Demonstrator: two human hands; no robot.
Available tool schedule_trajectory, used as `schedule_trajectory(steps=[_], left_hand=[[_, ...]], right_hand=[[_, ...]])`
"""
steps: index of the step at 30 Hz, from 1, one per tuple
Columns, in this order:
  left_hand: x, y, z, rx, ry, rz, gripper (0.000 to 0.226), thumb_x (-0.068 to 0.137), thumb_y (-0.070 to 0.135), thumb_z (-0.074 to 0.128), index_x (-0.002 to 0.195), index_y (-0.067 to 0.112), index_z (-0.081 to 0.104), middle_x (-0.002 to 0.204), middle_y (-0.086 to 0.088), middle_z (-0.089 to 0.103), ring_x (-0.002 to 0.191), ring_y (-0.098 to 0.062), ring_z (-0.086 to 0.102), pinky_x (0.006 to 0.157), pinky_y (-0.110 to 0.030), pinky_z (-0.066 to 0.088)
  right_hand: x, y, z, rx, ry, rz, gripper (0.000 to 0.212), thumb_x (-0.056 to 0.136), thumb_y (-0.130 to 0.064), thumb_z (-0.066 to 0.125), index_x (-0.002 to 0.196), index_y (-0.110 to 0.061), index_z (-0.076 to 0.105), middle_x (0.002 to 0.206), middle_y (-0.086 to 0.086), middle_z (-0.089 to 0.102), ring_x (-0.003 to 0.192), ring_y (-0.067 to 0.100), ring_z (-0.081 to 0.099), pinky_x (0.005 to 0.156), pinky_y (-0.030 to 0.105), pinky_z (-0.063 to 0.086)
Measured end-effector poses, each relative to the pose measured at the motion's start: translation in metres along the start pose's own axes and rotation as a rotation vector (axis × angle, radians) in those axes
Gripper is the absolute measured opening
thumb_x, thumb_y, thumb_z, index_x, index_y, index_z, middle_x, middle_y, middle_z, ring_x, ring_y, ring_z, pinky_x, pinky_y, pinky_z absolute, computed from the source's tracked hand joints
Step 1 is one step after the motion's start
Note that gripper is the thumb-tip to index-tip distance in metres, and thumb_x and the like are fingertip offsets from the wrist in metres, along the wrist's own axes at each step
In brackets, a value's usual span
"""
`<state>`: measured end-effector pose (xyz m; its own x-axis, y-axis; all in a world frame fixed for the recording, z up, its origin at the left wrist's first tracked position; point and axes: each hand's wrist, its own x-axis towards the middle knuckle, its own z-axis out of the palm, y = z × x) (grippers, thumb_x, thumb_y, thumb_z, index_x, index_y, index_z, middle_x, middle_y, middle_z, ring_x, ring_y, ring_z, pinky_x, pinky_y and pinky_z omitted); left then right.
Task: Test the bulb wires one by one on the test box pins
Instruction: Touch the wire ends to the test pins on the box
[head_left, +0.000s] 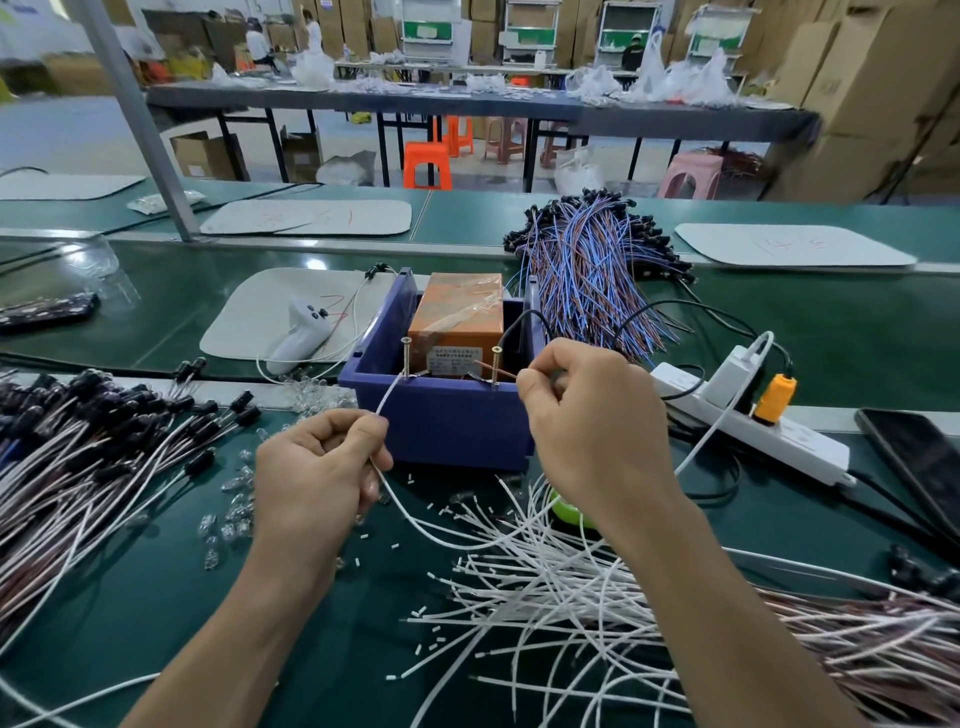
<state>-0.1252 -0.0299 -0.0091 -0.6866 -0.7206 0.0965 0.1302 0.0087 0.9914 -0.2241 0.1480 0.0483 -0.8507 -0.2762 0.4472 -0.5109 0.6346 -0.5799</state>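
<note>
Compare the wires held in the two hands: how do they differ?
The white wire in the left hand rises steeply to the left pin; the brown wire in the right hand runs nearly level to the right pin. The white wire shows a longer free stretch than the brown wire. Both are pinched and reach a pin.

The printed label (451, 360) on the orange test box (457, 312) is too small to read, and the blue plastic bin (452, 426) hides the box's lower part. The right hand (587, 415) hides the thin brown wire (506, 375) it pinches (only the end shows). A green round object (567, 512) sits mostly behind that wrist. The black phone (914, 462) runs off the right edge.
</note>
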Motion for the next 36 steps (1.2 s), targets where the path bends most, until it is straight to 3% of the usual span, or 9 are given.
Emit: schedule_trajectory(steps=[6, 16, 26, 33, 36], left_hand=[[0.002, -0.001, -0.003, -0.05, 0.042, -0.028, 0.024, 0.095, 0.011, 0.07, 0.071, 0.014, 0.074, 0.059, -0.01, 0.064, 0.038, -0.012, 0.042, 0.036, -0.021, 0.034], [-0.007, 0.002, 0.003, 0.105, -0.054, 0.1, 0.02, 0.093, 0.012, 0.072, 0.076, 0.022, 0.077, 0.057, -0.008, 0.066, 0.037, -0.013, 0.046, 0.036, -0.021, 0.036], [0.009, 0.004, -0.008, -0.078, 0.091, -0.098, 0.017, 0.093, 0.012, 0.073, 0.076, 0.011, 0.071, 0.057, -0.007, 0.063, 0.036, -0.011, 0.041, 0.034, -0.019, 0.032], [-0.007, 0.014, -0.001, -0.095, -0.015, -0.055, 0.028, 0.093, 0.009, 0.07, 0.067, 0.019, 0.073, 0.058, -0.008, 0.061, 0.035, -0.011, 0.039, 0.034, -0.019, 0.03], [-0.014, 0.023, 0.003, -0.218, -0.128, -0.144, 0.027, 0.091, 0.009, 0.07, 0.067, 0.02, 0.073, 0.059, -0.008, 0.061, 0.034, -0.009, 0.041, 0.034, -0.015, 0.029]], right_hand=[[0.0, 0.0, 0.0, -0.003, -0.012, 0.009, 0.022, 0.096, -0.034, 0.062, 0.076, -0.026, 0.06, 0.059, -0.005, 0.062, 0.063, 0.022, 0.055, 0.062, 0.032, 0.043], [0.0, -0.003, -0.001, -0.013, -0.016, 0.017, 0.022, 0.096, -0.034, 0.061, 0.076, -0.025, 0.059, 0.059, -0.003, 0.062, 0.065, 0.027, 0.056, 0.064, 0.034, 0.046], [-0.002, -0.005, -0.001, -0.025, 0.005, 0.003, 0.022, 0.095, -0.035, 0.063, 0.074, -0.028, 0.058, 0.058, -0.006, 0.06, 0.064, 0.022, 0.055, 0.06, 0.03, 0.034], [-0.004, -0.014, -0.014, -0.032, -0.027, -0.031, 0.023, 0.091, -0.033, 0.064, 0.07, -0.026, 0.06, 0.053, -0.006, 0.054, 0.059, 0.02, 0.054, 0.059, 0.029, 0.037], [-0.008, -0.025, -0.022, -0.014, -0.167, -0.036, 0.023, 0.09, -0.04, 0.062, 0.072, -0.025, 0.066, 0.054, -0.006, 0.058, 0.06, 0.018, 0.058, 0.058, 0.031, 0.045]])
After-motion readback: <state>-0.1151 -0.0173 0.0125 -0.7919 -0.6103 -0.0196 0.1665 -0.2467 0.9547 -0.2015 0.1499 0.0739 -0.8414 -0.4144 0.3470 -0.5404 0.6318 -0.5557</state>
